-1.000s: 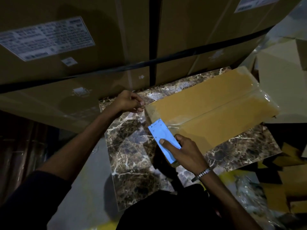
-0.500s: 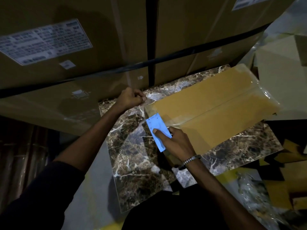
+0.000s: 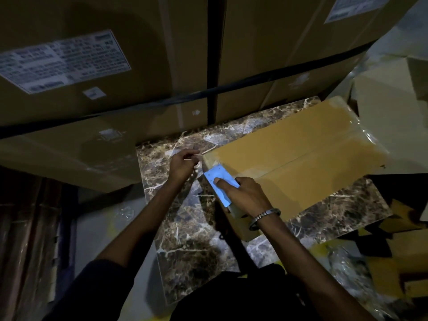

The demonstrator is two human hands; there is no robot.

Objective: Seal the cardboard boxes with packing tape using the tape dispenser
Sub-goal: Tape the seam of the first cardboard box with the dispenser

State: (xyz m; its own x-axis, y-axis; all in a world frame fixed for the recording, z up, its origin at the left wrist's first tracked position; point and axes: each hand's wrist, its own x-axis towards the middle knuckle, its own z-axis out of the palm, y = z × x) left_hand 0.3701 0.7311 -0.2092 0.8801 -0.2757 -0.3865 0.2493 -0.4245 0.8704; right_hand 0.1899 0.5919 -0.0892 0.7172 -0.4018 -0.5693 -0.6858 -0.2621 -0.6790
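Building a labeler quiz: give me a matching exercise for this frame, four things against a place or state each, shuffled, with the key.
Things:
1. dispenser
2. left hand
3. box
4. bracelet

Places or states:
A. on the right wrist
B. lying on the marble slab
C. pinching the tape end at the box's corner
D. blue, gripped by the right hand at the box's near end

Pairs: 1-D, 2-C, 3-B, 4-A

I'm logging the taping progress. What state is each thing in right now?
cardboard box: flaps closed, glossy tape along the centre seam, lying on the marble slab.
blue tape dispenser: at the box's near-left corner, gripped.
right hand: holds the dispenser.
left hand: fingers pinched by the box corner.
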